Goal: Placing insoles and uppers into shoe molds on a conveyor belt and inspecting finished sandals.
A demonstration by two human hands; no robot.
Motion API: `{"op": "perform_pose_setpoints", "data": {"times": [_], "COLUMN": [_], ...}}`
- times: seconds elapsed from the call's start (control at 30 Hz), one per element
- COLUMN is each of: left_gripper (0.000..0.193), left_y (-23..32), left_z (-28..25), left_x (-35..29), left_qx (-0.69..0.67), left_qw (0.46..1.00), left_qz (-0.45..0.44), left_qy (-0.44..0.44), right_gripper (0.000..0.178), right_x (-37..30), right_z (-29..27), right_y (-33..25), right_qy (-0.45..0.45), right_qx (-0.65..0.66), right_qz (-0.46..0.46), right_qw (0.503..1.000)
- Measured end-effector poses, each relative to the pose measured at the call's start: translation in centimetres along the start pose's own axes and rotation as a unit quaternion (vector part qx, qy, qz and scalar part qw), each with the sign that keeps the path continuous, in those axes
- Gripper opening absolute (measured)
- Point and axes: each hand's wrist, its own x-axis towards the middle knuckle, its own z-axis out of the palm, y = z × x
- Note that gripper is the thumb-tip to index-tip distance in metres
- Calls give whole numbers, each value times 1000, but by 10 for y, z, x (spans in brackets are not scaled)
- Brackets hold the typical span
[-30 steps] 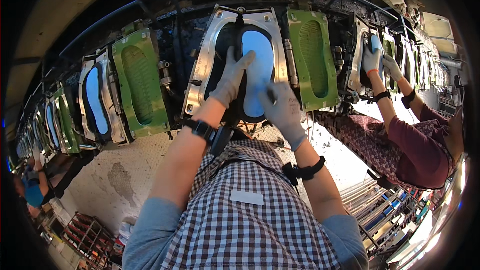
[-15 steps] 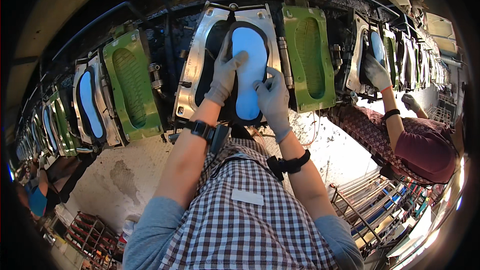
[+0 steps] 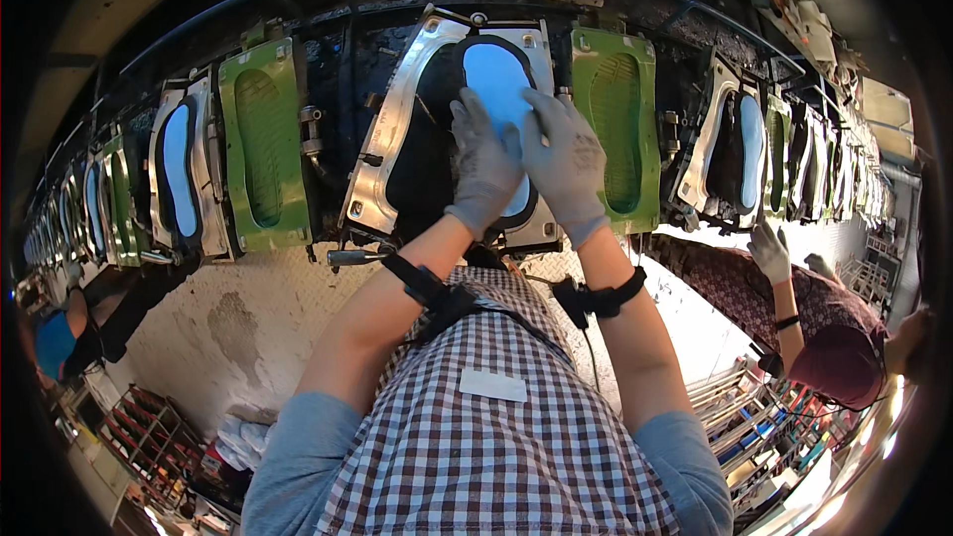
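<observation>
A sole-shaped light blue piece (image 3: 493, 74) with a black rim lies over the right side of a silver metal mould frame (image 3: 382, 154). Its lower middle is covered by my hands. Grey-gloved, my left hand (image 3: 486, 164) lies over the piece's left part with its fingers stretched upward. Beside it, my right hand (image 3: 566, 159), in a matching glove, reaches over the right edge, fingers apart and slightly bent. Neither hand appears to grip the piece; exact contact is hard to see. The two hands nearly touch in the middle.
Green sole moulds (image 3: 260, 139) stand on both sides, the right green mould (image 3: 617, 134) close to my right hand. Another blue-faced piece (image 3: 181, 169) sits further left. A co-worker's gloved hand (image 3: 769, 253) is at the right. A metal rack (image 3: 740, 402) stands behind on the right.
My hands have gone from holding the piece's edges to lying over its middle, fingers extended. The piece sits closer into the frame's right side. The co-worker's hand has drawn back from the neighbouring mould.
</observation>
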Motion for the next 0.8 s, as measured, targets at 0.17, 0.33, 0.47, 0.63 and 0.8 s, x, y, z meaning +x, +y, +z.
{"op": "perform_pose_setpoints", "data": {"times": [0.17,0.33,0.47,0.63,0.8], "left_gripper": [80,75,54,29,16], "left_y": [-38,-5,-84,-115,-64], "left_z": [29,-125,-221,-216,-117], "left_x": [-51,-75,-105,-112,-125], "left_qx": [132,175,337,181,137], "left_qw": [974,951,929,942,883], "left_qz": [176,164,88,94,302], "left_qy": [-49,-195,-126,-266,-333], "right_gripper": [19,20,16,18,22], "right_x": [45,89,85,91,84], "right_z": [49,47,52,56,55], "right_y": [-93,-45,-16,-7,-7], "right_qy": [-337,-277,-194,-147,-103], "right_qx": [-342,-345,-154,-35,-26], "right_qz": [-415,-343,-362,-380,-389], "right_qw": [773,829,899,913,915]}}
